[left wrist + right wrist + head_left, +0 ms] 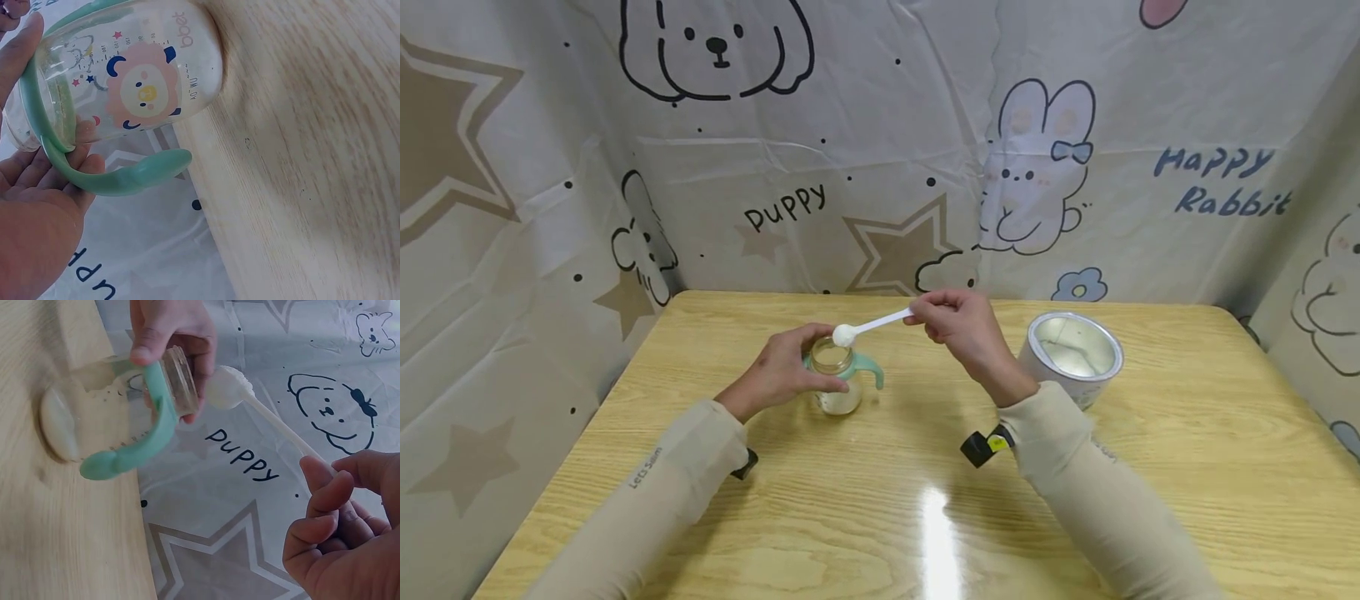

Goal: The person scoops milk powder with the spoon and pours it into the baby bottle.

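1) Grips the clear baby bottle (838, 403) near its neck with the left hand (786, 367) — thumb on the near side, fingers curled round the far side, right by the mint-green collar
2) Holds the bottle close to upright, base at the wood-grain tabletop (812, 508), mouth uncovered and facing up
3) Bears on its clear wall a pink-maned animal face (142, 90), small stars and measuring marks, with a whitish layer at the bottom — powder or liquid, cannot tell
4) Carries two mint-green handles (871, 367), one hooking outward on the side toward the right hand (958, 327)
5) Pinches with the right thumb and forefinger the end of the long handle of a white measuring scoop (883, 320), the other right fingers folded in
6) Holds the bowl of the scoop, heaped with white powder (234, 376), just above the bottle mouth; touching the rim or apart from it, cannot tell
7) Beside the right forearm, on the tabletop and well apart from the bottle: an open white canister (1060, 387), silvery at the rim and pale inside
8) Wears cream sleeves (1060, 437), with a black device (976, 448) at the right wrist
9) Behind the tabletop: a pale hanging cloth (865, 100) printed with puppies, rabbits, brown stars and lettering, including "Happy Rabbit"
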The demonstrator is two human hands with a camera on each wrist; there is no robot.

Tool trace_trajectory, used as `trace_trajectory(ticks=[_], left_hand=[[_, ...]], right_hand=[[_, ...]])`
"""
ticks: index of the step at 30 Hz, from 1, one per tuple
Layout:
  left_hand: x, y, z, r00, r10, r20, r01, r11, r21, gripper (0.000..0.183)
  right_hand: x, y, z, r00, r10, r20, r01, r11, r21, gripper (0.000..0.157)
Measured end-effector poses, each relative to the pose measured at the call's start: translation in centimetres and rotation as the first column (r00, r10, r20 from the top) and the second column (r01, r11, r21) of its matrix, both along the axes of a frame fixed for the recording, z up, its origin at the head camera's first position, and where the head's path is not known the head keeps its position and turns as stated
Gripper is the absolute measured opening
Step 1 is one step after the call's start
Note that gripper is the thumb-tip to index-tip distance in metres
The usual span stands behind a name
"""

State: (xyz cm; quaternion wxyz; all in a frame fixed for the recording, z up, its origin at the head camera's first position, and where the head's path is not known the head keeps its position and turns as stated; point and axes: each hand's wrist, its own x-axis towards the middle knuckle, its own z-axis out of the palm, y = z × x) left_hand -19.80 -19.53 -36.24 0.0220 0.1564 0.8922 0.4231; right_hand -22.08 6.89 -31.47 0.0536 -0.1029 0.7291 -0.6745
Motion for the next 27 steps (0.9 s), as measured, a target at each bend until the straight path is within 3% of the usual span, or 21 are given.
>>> trace_trajectory(ticks=[12, 19, 27], left_hand=[[0.0, 0.1, -0.1, 1.000, -0.003, 0.012, 0.004, 1.000, -0.012, 0.080], [0.1, 0.1, 0.1, 1.000, 0.000, 0.015, 0.000, 1.000, -0.021, 0.080], [0.2, 0.1, 0.2, 1.000, 0.002, 0.002, -0.002, 1.000, -0.013, 0.078]], right_hand=[[0.2, -1.0, -0.9, 0.999, 0.039, 0.003, -0.039, 0.996, 0.078, 0.020], [0.3, -1.1, -1.2, 0.990, 0.129, -0.054, -0.119, 0.979, 0.164, 0.018], [0.5, -1.0, -1.1, 0.983, 0.153, -0.102, -0.125, 0.964, 0.235, 0.016]])
